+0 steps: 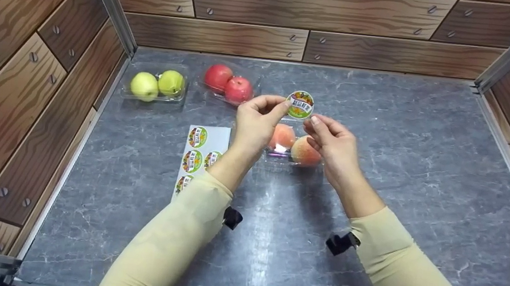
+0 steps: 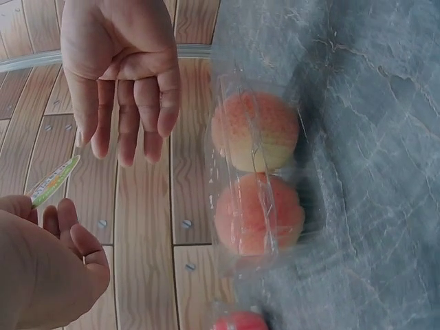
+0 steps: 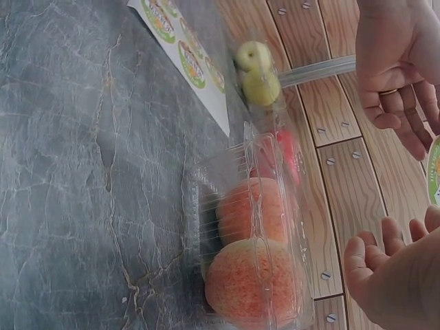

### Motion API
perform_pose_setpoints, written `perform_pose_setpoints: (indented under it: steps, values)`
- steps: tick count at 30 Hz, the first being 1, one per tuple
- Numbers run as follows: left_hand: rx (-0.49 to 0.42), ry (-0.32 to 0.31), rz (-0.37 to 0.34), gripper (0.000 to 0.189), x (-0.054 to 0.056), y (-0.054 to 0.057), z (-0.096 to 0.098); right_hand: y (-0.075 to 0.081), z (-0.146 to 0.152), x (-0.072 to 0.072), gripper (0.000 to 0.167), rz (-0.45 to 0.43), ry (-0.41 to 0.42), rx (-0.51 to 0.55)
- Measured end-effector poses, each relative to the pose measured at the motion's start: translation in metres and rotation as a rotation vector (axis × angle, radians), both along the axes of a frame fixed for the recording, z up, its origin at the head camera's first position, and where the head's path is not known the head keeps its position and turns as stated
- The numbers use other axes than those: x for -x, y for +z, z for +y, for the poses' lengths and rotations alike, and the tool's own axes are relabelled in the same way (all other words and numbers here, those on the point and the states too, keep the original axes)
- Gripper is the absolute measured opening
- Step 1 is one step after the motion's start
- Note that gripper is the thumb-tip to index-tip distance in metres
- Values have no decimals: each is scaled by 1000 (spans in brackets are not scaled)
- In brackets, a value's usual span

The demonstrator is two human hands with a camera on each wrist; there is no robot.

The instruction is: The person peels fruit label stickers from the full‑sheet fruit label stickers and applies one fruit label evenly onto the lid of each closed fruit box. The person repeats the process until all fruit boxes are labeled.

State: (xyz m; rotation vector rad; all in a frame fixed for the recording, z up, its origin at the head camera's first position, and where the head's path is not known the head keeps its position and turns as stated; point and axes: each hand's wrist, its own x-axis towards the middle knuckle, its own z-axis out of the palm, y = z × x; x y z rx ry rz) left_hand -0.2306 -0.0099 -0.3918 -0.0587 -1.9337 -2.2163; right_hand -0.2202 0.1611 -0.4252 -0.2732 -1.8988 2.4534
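Observation:
My left hand [image 1: 257, 122] pinches a round fruit-print sticker [image 1: 300, 104] by its edge, above a clear plastic box [image 1: 277, 157] with two peaches [image 1: 306, 151]. Just right of the sticker is my right hand [image 1: 333, 146], its fingers loosely bent. In the left wrist view a small gap separates the right hand [image 2: 124, 75] from the sticker [image 2: 53, 182], which appears almost edge-on. The peach box [image 3: 199, 206] looks closed in the right wrist view. A white sheet [image 1: 218, 134] of similar round stickers lies left of the box, partly hidden by my left arm.
At the back left, a clear box [image 1: 127, 94] holds two yellow-green fruits [image 1: 144, 86]. Beside it, another clear box holds two red apples [image 1: 239, 89]. Wood-patterned walls [image 1: 316, 9] with metal corner posts bound the grey marbled table [image 1: 421, 179].

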Motion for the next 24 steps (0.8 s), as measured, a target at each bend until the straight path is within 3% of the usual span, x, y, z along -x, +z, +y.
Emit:
perform_pose_setpoints:
  steps: [13,24]
  values:
    - [-61,-2,-31,12,-5,-7,7,0,-1,0,11,-28,-29,17]
    - [-26,5,-44,11,-5,-14,5,0,-3,1,5,-24,-47,34]
